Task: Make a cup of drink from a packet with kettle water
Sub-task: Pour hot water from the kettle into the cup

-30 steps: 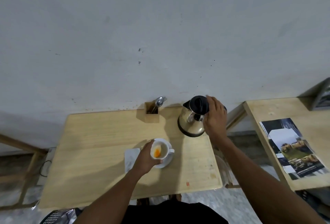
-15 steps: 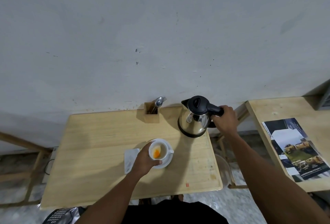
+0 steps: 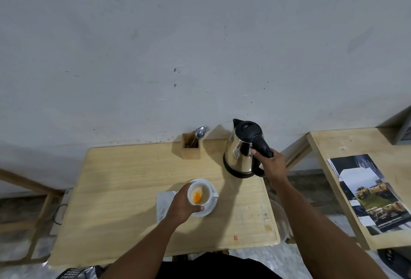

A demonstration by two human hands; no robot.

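Observation:
A white cup [image 3: 205, 190] with orange powder in its bottom sits on a white saucer [image 3: 210, 208] near the middle of the wooden table [image 3: 120, 189]. My left hand [image 3: 182, 206] wraps the cup's left side. A steel kettle [image 3: 239, 156] with a black lid and handle is at the table's back right, lifted and tilted slightly. My right hand [image 3: 270, 164] grips its black handle. A white packet [image 3: 163, 204] lies flat just left of the saucer, partly under my left hand.
A wooden holder [image 3: 190, 148] with a spoon and fork stands at the back by the wall. A second wooden table [image 3: 355, 145] on the right carries a printed brochure [image 3: 367, 192]. A gap separates the two tables.
My right hand moved from the kettle's lid to its handle and closed on it. The kettle has since risen and tipped a little. My left hand stays on the cup.

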